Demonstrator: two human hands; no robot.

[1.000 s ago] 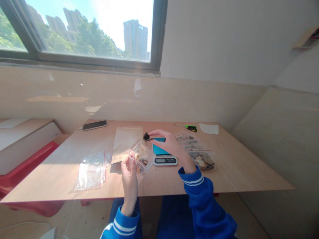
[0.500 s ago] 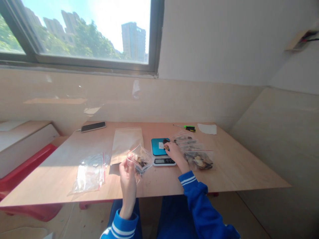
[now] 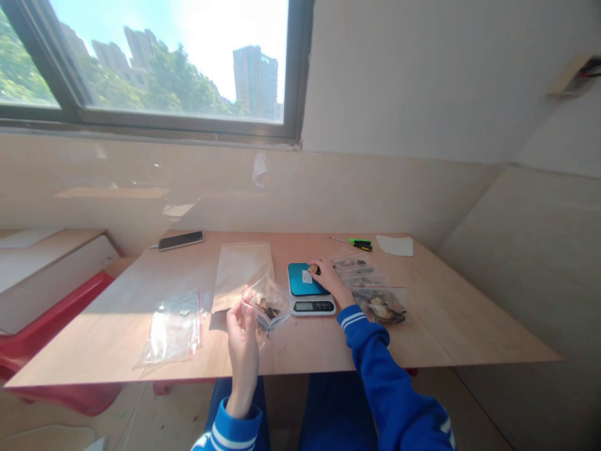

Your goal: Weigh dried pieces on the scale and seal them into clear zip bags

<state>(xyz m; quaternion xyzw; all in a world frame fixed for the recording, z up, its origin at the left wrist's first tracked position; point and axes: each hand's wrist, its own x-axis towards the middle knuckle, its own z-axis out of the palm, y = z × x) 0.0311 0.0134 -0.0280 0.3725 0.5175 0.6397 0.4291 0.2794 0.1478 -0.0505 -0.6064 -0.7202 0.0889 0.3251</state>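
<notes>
A table [image 3: 451, 326] and scale [image 3: 304, 290] suggest a workroom.

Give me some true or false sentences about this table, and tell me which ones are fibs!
1. The smartphone lies near the back edge of the wooden table. True.
2. The right hand holds the smartphone. False: its fingers pinch a small brown piece at the digital scale.
3. The left hand holds a clear zip bag with pieces inside. True.
4. The digital scale has a red platform. False: it is blue.
5. White paper lies left of the smartphone. False: it lies to the right.
</notes>
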